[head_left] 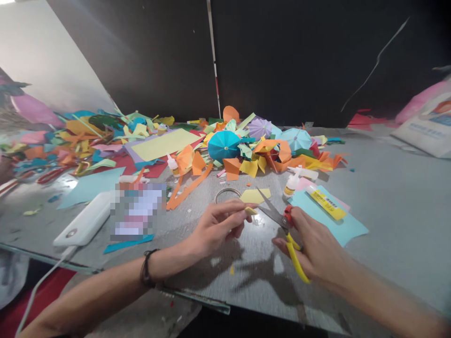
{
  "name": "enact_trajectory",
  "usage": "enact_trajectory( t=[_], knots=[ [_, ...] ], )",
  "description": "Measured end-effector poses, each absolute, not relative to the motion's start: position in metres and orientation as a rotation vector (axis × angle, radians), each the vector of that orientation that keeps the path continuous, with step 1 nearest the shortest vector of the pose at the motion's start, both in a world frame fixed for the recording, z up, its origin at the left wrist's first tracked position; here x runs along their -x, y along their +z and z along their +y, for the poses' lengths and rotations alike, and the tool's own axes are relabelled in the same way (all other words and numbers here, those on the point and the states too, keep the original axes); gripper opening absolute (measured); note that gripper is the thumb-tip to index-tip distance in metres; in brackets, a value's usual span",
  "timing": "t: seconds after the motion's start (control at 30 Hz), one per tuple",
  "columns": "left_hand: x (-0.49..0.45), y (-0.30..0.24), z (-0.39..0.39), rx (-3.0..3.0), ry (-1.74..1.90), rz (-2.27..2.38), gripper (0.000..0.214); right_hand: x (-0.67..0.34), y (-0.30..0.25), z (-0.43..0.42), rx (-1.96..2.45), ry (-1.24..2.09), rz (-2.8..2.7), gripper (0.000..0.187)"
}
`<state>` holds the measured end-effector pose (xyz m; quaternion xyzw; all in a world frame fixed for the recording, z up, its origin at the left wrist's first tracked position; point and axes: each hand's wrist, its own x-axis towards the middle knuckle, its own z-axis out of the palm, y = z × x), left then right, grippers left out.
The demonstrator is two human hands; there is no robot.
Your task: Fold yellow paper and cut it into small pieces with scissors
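Note:
My left hand (216,227) pinches a small yellow paper scrap (251,211) between thumb and fingertips, just above the grey table (380,202). My right hand (313,249) grips yellow-handled scissors (282,220); the blades are spread and point up-left toward the scrap, their tips reaching a larger yellow paper piece (254,195) lying on the table. A metal ring (227,193) lies just beyond my left hand.
A heap of coloured paper cuttings and folded paper umbrellas (224,144) fills the back of the table. Glue bottles (291,184) stand near a light blue sheet (327,220) with a yellow tube on it. A white power bank (84,223) with a cable lies at the left.

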<state>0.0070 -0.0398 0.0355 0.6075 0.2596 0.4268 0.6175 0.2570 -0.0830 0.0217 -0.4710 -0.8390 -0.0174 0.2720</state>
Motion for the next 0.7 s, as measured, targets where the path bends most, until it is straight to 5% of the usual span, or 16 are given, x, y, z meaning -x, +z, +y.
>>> enact_trajectory(
  t=[0.7],
  knots=[
    [-0.012,0.029,-0.035,-1.24,1.011,0.603,0.019,-0.259,0.013,-0.083,1.424,0.191,-2.199,0.038]
  ],
)
